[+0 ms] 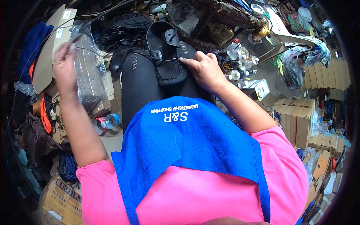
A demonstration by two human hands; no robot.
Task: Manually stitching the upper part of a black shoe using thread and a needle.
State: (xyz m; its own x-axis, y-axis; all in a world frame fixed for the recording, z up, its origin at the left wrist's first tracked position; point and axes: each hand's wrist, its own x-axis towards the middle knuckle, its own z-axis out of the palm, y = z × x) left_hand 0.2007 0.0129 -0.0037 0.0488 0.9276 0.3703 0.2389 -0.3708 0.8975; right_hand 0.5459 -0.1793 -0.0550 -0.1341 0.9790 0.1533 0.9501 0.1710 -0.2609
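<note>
Across my lap lies a black leather sandal (171,74) with a stitched edge and raised straps. My right hand (207,71) is at its right side, index finger and thumb pressed at the edge, other fingers curled. A thin, pale, needle-like piece (170,60) crosses the sandal beside that fingertip. Out to the left, my left hand (66,69) is raised, slightly blurred, its fingers closed on a thin dark cord (88,49). This cord trails rightward toward the sandal; its far end is lost against the black leather.
Dark pieces (125,30) are stacked beyond my knees. A plastic-wrapped box (90,75) and a cardboard sheet (52,48) stand left. Several small bottles (240,62) crowd the floor at right, near stacked cardboard (294,118). A plastic bottle (111,120) lies beside my left leg.
</note>
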